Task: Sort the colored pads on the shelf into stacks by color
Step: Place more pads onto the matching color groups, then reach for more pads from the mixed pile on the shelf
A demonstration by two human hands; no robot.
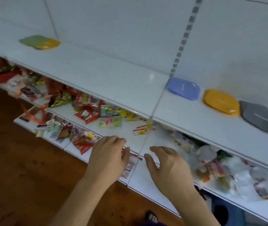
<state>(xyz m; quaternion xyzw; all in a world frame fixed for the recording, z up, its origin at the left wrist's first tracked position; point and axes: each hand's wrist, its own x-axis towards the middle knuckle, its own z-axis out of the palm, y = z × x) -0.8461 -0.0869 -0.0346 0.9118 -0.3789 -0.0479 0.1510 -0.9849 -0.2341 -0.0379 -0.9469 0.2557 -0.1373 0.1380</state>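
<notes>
We see the top white shelf (107, 79) running from about ten o'clock down to four o'clock across the view. At ten o'clock a green pad (30, 40) lies partly under a yellow pad (49, 43), the two overlapping. Well apart from them, at about two to three o'clock, three more stacks sit in a row: a blue pad stack (184, 88), just beside it a second yellow pad stack (221, 101), and touching that one a grey pad stack (262, 117) near the frame's right edge. A sliver of something green shows past the grey stack; we cannot tell what it is.

Our left hand (109, 158) hangs at about six o'clock, fingers loosely curled and holding nothing. Our right hand (169, 168) is just beside it toward five o'clock, fingers spread and relaxed, also holding nothing. Both are in front of the lower shelves, which carry scattered snack packets (87, 111) in red and green wrappers. A brown wooden floor (16, 168) fills the eight o'clock corner.
</notes>
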